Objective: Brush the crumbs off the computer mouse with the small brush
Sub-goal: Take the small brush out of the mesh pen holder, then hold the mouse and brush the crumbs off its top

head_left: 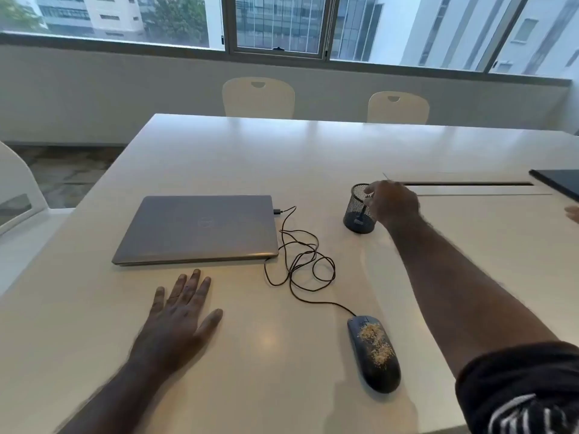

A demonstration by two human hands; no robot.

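A dark computer mouse [374, 355] lies on the white table [313, 151] at the lower right, with tan crumbs [376, 341] scattered along its top. Its cable [300, 264] loops back to a closed grey laptop [200, 230]. Further away stands a black mesh pen cup [357, 217] with a thin dark handle, probably the small brush [362, 213], showing through the mesh. My right hand [393, 202] is at the cup's rim, fingers pinched at the top of that handle. My left hand [183, 311] rests flat on the table, fingers spread, in front of the laptop.
A dark flat object [560, 183] lies at the table's right edge, beside a cable slot [466, 184]. Two cream chairs [258, 97] stand at the far side and a white chair [15, 189] at the left. Someone else's fingertip [573, 213] shows at the right border.
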